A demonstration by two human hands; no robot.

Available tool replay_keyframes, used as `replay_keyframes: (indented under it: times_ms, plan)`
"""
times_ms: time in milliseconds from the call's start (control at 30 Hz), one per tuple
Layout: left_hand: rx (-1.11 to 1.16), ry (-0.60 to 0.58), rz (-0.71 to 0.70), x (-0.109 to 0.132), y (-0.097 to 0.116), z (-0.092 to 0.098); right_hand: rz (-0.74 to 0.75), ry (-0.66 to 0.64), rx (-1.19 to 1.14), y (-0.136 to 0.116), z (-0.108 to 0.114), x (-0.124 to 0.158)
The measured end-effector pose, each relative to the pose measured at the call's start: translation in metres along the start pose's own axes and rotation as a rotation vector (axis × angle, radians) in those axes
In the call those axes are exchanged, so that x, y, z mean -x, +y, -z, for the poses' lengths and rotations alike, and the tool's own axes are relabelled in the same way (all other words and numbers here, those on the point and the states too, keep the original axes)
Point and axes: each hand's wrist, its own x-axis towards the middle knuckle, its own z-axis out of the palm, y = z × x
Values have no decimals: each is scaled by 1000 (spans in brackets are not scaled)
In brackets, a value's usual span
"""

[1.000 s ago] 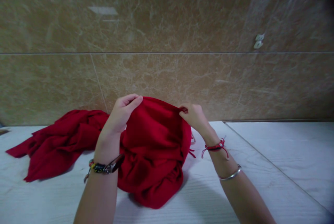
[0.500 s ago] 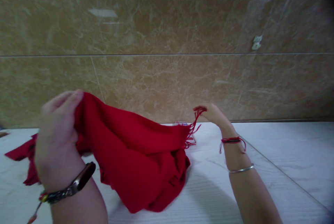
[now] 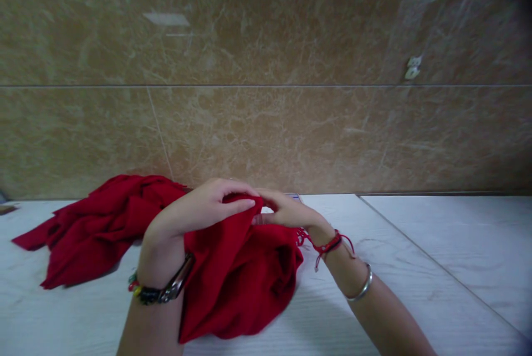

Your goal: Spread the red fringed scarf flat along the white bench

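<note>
A red scarf [image 3: 241, 278] with fringed ends lies bunched on a white wood-grain table [image 3: 394, 267], trailing off to the left in a second heap. My left hand [image 3: 199, 212] pinches its top edge just above the table. My right hand [image 3: 286, 212] meets it there, fingers closed on the same edge beside the left fingertips. Red fringe hangs near my right wrist, which wears a red string and a silver bangle. On my left wrist sit a watch and a beaded band.
A brown marble-tiled wall [image 3: 291, 96] rises right behind the table. A seam [image 3: 415, 248] runs diagonally across the tabletop on the right. A small white fitting [image 3: 412, 68] is fixed high on the wall at the right.
Half a second ago my hands were wide apart, stretching the scarf's edge in the air. Now they have come together at the middle and sunk lower, folding the edge over.
</note>
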Motion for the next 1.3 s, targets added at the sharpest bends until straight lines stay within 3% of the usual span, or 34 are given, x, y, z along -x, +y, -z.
replay_keyframes:
  times_ms: [133,233,300,433,500,567,767,833,867,900,967,1067,1167,1233,1300]
  plan:
    - [23,101,42,5,-1,5,-84,60,-140,1,3,0]
    - [97,269,107,9,-6,10,-128,217,-134,-1,16,4]
    - [205,424,135,11,-9,13,-163,255,-76,-5,27,9]
    - [455,812,154,15,-18,17,-289,39,111,-11,48,26]
    - [501,936,164,15,-22,19,-302,31,216,-10,58,32]
    - [455,956,180,14,-26,19,-265,221,337,-5,67,35]
    - [80,753,221,6,-39,17,-123,1205,600,8,96,48]
    - [12,681,255,5,-45,17,-92,1442,601,9,109,61]
    - [3,653,267,5,-47,18,-80,1501,583,8,115,68]
    - [7,635,271,5,-50,19,-78,1502,558,6,120,73]
    - [27,627,260,5,-51,19,-100,1331,491,2,123,78]
    - [16,618,209,1,-43,14,-162,822,341,-7,102,64]
    - [-24,553,125,-7,-24,3,-149,383,278,-15,52,33]
    - [-42,492,68,-12,-10,-3,-107,286,333,-18,16,13]
    - [-54,430,24,-13,0,-7,-100,298,426,-18,-10,1]
